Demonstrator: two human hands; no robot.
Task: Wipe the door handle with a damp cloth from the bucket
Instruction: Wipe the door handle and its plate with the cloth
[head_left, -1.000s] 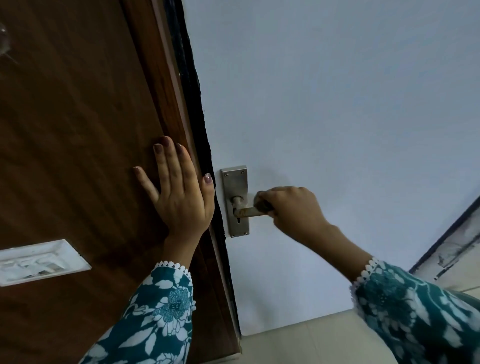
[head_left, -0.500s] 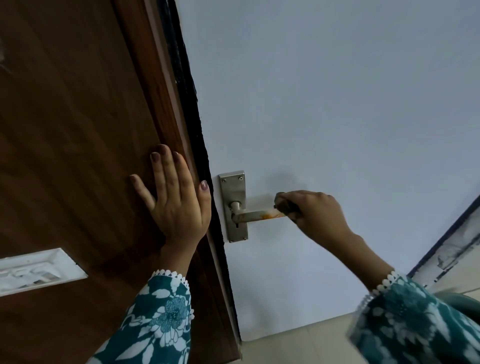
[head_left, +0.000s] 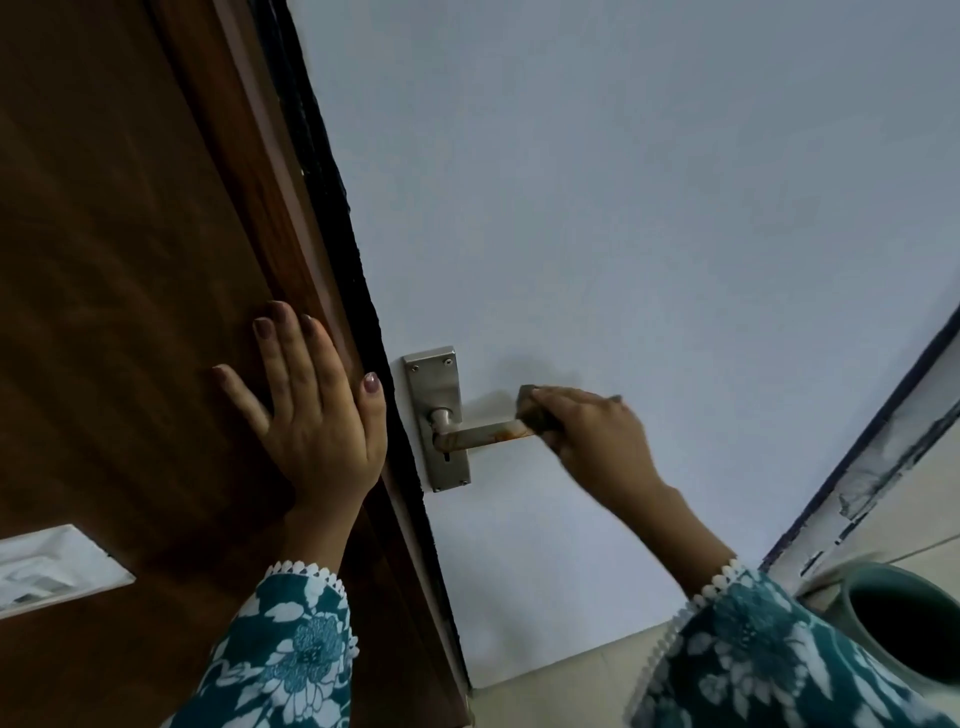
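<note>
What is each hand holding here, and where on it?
The right hand grips a dark cloth bunched in its fingers, pressed on the outer end of the door handle. The left hand holds nothing, flat on the wooden panel.

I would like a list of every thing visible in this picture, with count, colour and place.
wooden door: one, dark brown, left
white plate: one, set in the door, lower left
wall: one, pale grey-white, centre
handle plate: one, silver, on the wall surface beside the door edge
door handle: one, silver with orange stains, pointing right
cloth: one, dark, at the handle tip
bucket: one, teal, lower right
left hand: flat on the door
right hand: gripping the cloth
</note>
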